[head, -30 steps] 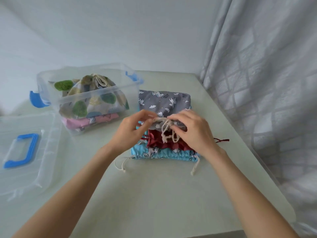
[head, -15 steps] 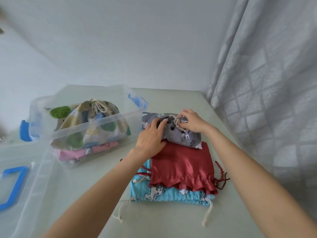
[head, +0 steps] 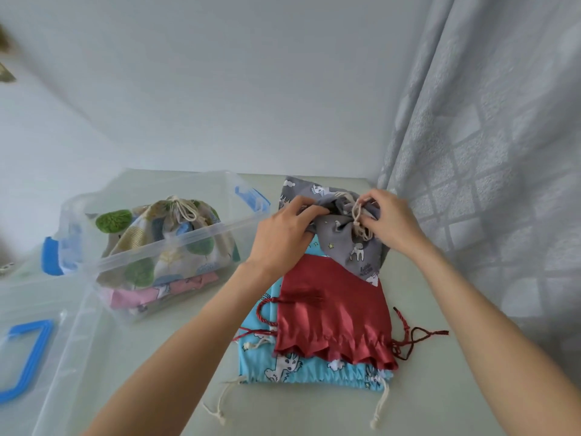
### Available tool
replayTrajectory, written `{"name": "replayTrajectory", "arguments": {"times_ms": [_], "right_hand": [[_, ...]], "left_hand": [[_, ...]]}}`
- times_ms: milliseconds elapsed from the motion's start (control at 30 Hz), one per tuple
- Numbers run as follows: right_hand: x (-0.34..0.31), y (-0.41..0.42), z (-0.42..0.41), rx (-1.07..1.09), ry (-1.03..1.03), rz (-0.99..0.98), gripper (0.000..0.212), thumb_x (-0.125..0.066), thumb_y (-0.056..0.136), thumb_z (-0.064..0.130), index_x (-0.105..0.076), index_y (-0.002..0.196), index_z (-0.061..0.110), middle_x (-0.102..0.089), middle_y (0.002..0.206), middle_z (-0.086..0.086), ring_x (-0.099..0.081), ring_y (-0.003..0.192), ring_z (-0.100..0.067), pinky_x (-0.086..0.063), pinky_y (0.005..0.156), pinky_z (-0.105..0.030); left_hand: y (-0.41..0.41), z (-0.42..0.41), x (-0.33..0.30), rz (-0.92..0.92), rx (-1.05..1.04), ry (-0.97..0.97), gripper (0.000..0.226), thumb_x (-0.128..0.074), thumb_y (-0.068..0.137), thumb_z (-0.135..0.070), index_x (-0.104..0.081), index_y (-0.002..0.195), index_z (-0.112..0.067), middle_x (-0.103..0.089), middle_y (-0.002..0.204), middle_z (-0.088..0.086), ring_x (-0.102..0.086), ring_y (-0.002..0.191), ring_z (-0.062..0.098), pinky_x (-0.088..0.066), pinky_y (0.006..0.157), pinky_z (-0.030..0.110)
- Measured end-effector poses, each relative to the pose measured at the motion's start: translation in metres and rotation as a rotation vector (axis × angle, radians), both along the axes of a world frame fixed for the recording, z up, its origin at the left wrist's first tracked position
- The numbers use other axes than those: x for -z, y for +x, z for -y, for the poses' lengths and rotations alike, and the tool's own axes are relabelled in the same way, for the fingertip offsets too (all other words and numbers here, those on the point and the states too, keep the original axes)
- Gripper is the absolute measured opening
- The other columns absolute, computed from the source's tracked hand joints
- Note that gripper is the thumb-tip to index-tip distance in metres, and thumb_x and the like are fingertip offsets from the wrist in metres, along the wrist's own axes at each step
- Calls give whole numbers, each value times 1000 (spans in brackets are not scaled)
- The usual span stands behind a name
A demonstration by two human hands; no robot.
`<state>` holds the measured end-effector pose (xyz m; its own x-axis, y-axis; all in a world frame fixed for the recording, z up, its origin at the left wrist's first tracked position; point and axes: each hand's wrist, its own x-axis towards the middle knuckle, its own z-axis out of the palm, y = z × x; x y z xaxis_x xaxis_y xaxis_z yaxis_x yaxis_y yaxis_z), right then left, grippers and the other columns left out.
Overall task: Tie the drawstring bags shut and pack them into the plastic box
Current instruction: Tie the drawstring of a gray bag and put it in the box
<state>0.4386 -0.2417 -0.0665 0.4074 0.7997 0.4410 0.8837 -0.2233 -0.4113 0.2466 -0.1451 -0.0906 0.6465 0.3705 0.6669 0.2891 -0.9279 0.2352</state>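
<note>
While grey bag (head: 349, 243) is sitting atop red bag (head: 333, 322) and blue bag (head: 301, 369), right hand (head: 390, 221) is pinching its cream drawstring (head: 356, 212), left hand (head: 283, 231) gripping bunched neck. Plastic box (head: 157, 243) is lying at 9 o'clock, already holding leaf-print bag (head: 163, 234), tied.

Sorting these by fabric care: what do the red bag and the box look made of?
Red bag: apparently satin-like cloth, given its soft sheen and fine gathers. Plastic box: clear, glossy rigid plastic; the bags inside show through its wall.
</note>
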Motion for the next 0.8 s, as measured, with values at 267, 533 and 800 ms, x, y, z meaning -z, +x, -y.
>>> {"name": "replayTrajectory", "arguments": {"times_ms": [267, 533, 800], "right_hand": [[-68, -54, 14, -171, 242, 115, 16, -65, 79, 4, -63, 91, 13, -57, 91, 6, -53, 83, -9, -40, 69, -25], [-95, -139, -90, -516, 341, 144, 16, -60, 78, -5, -61, 86, 9, -52, 86, 7, -51, 76, -9, -40, 65, -17], [-57, -168, -167, -658, 49, 113, 13, -63, 80, -3, -60, 83, 10, -52, 81, 7, -49, 71, -5, -35, 65, -9]], "left_hand": [[-62, 22, -47, 43, 0, 286, 41, -49, 74, -24, -65, 112, -21, -64, 105, 0, -56, 89, 16, -46, 61, 24], [-151, -19, -68, -56, -267, 224, 43, -58, 75, -39, -63, 114, -21, -64, 110, -1, -57, 100, 23, -47, 83, 36], [-193, -67, -67, -385, -302, -66, 47, -63, 80, -49, -56, 124, -31, -60, 120, -5, -52, 112, 20, -41, 89, 32]]}}
